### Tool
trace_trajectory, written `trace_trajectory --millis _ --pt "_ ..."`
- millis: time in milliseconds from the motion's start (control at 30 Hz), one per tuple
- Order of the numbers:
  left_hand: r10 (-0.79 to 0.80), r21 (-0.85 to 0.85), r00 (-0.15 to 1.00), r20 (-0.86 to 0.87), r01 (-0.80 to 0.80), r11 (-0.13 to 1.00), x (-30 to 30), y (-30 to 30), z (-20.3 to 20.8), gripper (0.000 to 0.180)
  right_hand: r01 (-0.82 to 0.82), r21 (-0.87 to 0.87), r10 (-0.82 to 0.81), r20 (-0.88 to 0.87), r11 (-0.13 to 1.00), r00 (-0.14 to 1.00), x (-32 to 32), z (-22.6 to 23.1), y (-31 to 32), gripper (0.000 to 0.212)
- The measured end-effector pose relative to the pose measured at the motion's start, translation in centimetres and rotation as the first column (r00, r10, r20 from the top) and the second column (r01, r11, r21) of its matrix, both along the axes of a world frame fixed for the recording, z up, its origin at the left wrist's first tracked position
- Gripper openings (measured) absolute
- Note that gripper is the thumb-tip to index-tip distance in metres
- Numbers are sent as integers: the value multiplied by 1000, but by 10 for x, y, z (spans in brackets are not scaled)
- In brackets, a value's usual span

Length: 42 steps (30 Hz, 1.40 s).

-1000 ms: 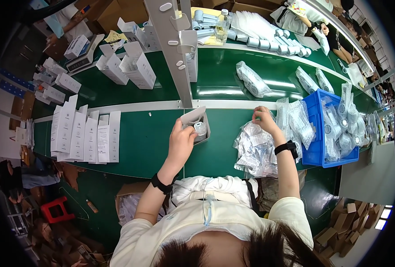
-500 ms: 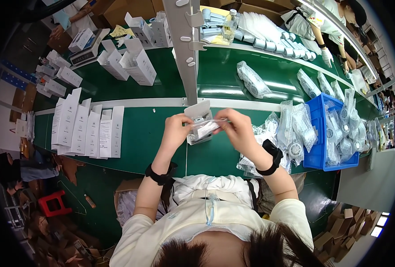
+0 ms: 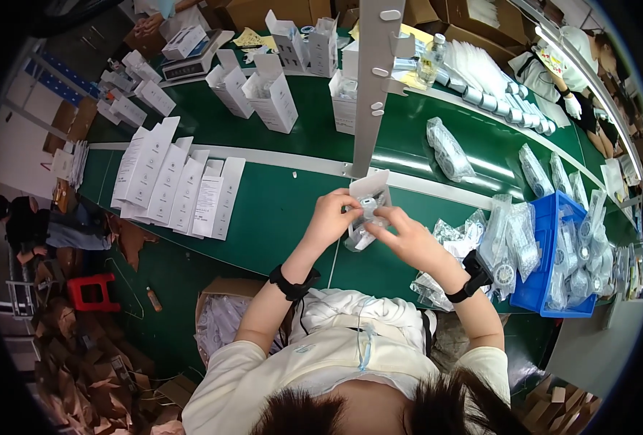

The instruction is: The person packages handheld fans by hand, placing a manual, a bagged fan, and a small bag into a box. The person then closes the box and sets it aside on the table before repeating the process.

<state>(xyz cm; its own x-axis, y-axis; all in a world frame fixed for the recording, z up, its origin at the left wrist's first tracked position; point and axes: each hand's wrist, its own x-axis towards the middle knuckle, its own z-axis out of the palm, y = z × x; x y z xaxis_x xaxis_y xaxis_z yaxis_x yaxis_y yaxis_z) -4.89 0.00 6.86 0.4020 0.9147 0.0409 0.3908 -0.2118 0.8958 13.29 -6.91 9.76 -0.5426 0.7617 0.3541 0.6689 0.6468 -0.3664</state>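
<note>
Open white carton [image 3: 371,186], on the green table [image 3: 278,210] directly between both sets of fingers, mouth up, raised flap [image 3: 369,182] just beyond the fingertips; long axis hard to judge from above. Inside, a wrapped pale device [image 3: 368,204], just right of the left fingertips. Left hand [image 3: 330,217] at the left rim, fingers bent in, seemingly closed on the carton's edge. Right hand [image 3: 410,241] about equally near, thumb and forefinger slightly parted over the contents, any hold impossible to tell. Well right of these fingers, a blue bin [image 3: 544,264].

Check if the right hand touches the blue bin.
Apart: the head view plainly shows green tabletop and clear-bagged parts between the right hand and the blue bin.
</note>
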Motion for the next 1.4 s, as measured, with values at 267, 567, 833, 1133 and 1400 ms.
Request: trace_trajectory --millis 267,567,833,1133,1400 --pt "-14 -76 997 78 20 997 -8 -5 -2 13 21 139 -44 169 990 985 -12 -2 11 19" --pt "909 883 137 -394 -216 416 -235 92 78 82 182 -48 -187 -144 982 972 3 -36 -5 54" --pt "618 484 101 -779 -531 696 -342 97 94 78 1 -627 -526 -653 779 545 -1 -79 10 102" --pt "155 132 515 -843 -82 988 -68 -54 18 73 621 -397 -503 -864 676 -4 175 -41 107 77" --pt "-185 -182 546 -817 60 981 -25 -46 -28 78 854 -267 -744 -641 446 188 262 -132 185 91"
